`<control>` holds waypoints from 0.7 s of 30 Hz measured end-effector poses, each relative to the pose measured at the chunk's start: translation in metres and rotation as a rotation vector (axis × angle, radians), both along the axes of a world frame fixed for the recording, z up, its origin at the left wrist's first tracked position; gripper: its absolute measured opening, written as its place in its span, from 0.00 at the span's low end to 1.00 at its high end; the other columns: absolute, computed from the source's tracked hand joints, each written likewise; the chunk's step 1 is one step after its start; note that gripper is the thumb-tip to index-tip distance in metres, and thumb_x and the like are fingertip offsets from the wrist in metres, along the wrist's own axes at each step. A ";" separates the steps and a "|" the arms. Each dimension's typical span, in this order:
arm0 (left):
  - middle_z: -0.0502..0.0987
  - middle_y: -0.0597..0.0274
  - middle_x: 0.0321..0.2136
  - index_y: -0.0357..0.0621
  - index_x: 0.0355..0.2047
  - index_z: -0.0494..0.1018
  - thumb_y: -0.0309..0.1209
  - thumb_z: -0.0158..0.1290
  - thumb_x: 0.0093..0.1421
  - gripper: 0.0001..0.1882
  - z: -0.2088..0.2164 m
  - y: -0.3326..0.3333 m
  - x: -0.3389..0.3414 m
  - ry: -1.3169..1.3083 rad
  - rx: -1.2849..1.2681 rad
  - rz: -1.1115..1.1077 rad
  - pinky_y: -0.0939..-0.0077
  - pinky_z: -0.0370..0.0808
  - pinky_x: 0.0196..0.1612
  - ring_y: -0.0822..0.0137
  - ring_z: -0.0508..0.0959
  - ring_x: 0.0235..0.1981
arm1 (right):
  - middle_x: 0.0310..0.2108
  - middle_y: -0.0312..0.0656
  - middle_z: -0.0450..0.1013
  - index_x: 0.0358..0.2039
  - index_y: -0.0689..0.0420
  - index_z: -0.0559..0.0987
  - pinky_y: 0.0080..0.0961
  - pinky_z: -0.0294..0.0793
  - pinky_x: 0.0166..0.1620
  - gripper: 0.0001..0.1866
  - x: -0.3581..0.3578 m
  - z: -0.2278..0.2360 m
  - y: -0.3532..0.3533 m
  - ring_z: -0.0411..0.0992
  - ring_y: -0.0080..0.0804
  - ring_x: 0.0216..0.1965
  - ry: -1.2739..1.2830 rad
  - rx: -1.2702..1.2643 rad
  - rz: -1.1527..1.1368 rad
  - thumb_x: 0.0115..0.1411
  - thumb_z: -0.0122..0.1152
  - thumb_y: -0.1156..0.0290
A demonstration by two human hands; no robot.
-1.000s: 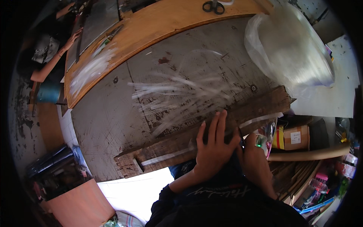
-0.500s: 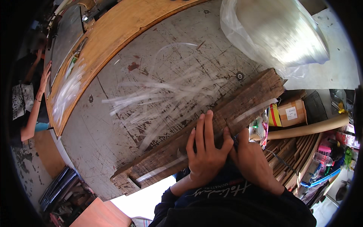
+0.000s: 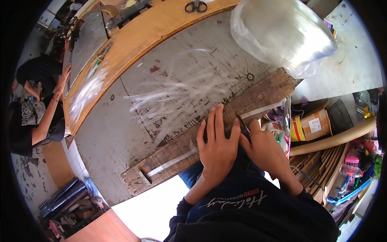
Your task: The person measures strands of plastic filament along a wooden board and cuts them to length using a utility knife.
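Note:
A rough brown wooden plank (image 3: 264, 89) lies at a slant along the near edge of the worktable. Along it runs a narrow clear plastic strip (image 3: 171, 162), its middle covered by my hands. My left hand (image 3: 217, 149) rests on strip and plank with fingers stretched out, holding nothing in its grasp. Close beside its fingertips, my right hand (image 3: 266, 151) is closed round a knife (image 3: 242, 122). Only the thin dark blade shows; the handle is hidden in the fist. Beyond the plank, many loose clear strips (image 3: 161, 99) lie in a pile.
A large clear plastic roll (image 3: 286, 36) stands at the back right. Black scissors (image 3: 196, 6) and more strips (image 3: 90, 90) lie on the curved wooden ledge (image 3: 133, 46). Another person (image 3: 40, 109) is at the far left. Cardboard boxes (image 3: 316, 124) and a tube (image 3: 338, 137) are at right.
My view has shifted, bringing the scissors and more of the other person in. The knife blade now shows beside my left fingers. My right hand stays close to the left one.

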State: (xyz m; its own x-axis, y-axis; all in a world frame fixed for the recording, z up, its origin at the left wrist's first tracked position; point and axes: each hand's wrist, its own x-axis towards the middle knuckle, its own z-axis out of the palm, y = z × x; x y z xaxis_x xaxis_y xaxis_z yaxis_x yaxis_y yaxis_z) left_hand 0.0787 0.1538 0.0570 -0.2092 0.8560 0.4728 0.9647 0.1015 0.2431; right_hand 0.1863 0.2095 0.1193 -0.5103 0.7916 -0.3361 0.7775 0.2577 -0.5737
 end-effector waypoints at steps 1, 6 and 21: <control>0.66 0.51 0.53 0.51 0.34 0.73 0.36 0.55 0.47 0.12 0.000 -0.001 -0.001 -0.016 -0.015 -0.014 0.63 0.60 0.52 0.58 0.67 0.54 | 0.17 0.61 0.69 0.31 0.68 0.62 0.46 0.69 0.25 0.18 0.002 0.003 -0.002 0.71 0.59 0.23 -0.016 -0.004 0.007 0.59 0.51 0.63; 0.66 0.52 0.52 0.52 0.35 0.73 0.39 0.56 0.48 0.14 0.001 -0.004 -0.004 -0.004 -0.023 -0.007 0.62 0.60 0.53 0.59 0.66 0.54 | 0.25 0.49 0.70 0.37 0.61 0.68 0.39 0.70 0.27 0.15 0.012 0.004 0.003 0.71 0.48 0.22 0.211 0.216 -0.169 0.53 0.61 0.70; 0.75 0.72 0.39 0.49 0.32 0.74 0.31 0.56 0.50 0.08 0.003 -0.004 0.001 -0.140 0.197 -0.060 0.69 0.64 0.45 0.68 0.72 0.43 | 0.36 0.44 0.66 0.34 0.62 0.70 0.29 0.69 0.31 0.11 0.018 -0.031 0.024 0.70 0.40 0.29 0.412 0.493 0.042 0.50 0.60 0.79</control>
State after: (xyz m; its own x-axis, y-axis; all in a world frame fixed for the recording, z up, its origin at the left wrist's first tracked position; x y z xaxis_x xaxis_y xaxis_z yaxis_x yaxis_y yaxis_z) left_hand 0.0798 0.1502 0.0596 -0.2363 0.7631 0.6016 0.9229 -0.0175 0.3846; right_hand 0.2039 0.2335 0.0879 -0.5540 0.7794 0.2925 0.5017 0.5930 -0.6298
